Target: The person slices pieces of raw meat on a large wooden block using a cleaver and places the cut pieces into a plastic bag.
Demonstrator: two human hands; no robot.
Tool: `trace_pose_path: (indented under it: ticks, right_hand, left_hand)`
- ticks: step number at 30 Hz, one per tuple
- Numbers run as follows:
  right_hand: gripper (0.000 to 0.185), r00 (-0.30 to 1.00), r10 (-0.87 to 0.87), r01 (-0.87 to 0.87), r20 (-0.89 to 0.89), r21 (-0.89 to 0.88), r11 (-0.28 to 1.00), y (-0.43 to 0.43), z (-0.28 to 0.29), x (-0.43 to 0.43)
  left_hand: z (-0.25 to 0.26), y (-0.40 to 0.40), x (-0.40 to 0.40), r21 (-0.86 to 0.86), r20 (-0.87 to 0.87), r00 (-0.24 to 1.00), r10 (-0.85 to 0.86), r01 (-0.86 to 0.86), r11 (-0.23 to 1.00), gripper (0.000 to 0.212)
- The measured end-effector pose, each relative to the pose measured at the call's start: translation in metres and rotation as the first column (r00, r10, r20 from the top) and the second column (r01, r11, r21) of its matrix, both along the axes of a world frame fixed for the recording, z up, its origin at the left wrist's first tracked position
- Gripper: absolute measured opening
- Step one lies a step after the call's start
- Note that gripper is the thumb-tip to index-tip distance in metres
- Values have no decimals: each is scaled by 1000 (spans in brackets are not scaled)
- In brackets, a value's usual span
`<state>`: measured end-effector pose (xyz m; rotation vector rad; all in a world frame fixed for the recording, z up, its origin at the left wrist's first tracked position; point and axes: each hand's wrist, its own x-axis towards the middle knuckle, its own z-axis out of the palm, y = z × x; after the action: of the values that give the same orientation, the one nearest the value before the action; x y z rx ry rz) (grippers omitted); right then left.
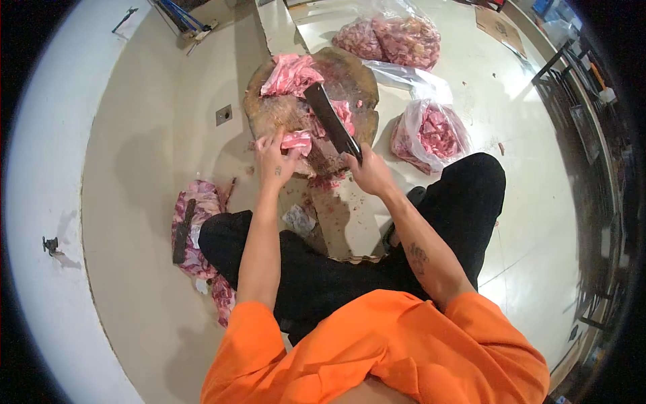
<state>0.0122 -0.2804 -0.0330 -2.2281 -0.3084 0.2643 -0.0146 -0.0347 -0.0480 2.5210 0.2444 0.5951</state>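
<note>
My left hand (275,154) grips a striped piece of raw meat (297,140) at the near left of a round wooden chopping block (363,83). In my right hand (371,170) is the handle of a cleaver (327,113) with a dark blade. The blade slants up and to the left over the block, and part of a second meat piece (344,115) is hidden behind it. A larger folded slab of raw meat (290,76) lies at the block's far left. Small scraps (325,183) lie along the near edge.
Clear plastic bags of cut meat (409,43) stand beyond the block. An opened bag of meat (436,134) sits to its right. By my left knee lie big meat slabs (197,232) with a dark blade (184,232) on top. A floor drain (223,115) is at left.
</note>
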Motion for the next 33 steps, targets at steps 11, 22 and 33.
trace_pose_path:
  ticks: [11,22,33]
  right_hand:
    - [33,861,-161,-121,483,501,857,68,134,-2]
    - [38,991,132,-131,-4,-146,981,43,-27,-20]
    - [40,995,101,-104,-25,-119,987,34,-36,-12]
  left_hand:
    - [-15,20,-4,-45,4,999,-44,44,998,31]
    - [-8,1,8,158,-113,994,-6,24,987,55]
    - [0,-9,10,-26,-230,940,-252,253,967,34]
